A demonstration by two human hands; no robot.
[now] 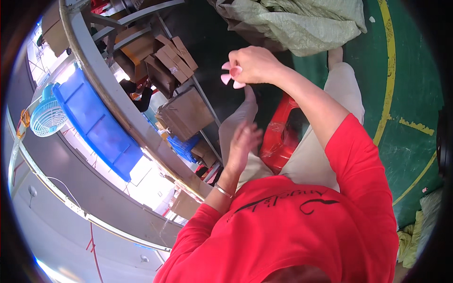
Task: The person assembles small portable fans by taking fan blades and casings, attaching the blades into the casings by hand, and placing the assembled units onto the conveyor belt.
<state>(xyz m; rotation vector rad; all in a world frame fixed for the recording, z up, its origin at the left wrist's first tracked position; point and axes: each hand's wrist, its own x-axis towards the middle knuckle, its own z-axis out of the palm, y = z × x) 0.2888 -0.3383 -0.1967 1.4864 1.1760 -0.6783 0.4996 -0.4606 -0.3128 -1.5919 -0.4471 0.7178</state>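
Note:
My right hand is raised out ahead of me, with its fingers closed on a small pink fan blade. Several short petal-like blades stick out past the fingertips around a round hub. Part of it is hidden behind the fingers. Lower down, my left hand hovers over my left thigh, smeared by motion. Its fingers look apart, and I see nothing in it.
A pale woven sack lies ahead on the green floor. A red plastic stool shows between my legs. To the left stand a workbench, a blue bin, a small fan and cardboard boxes on a rack.

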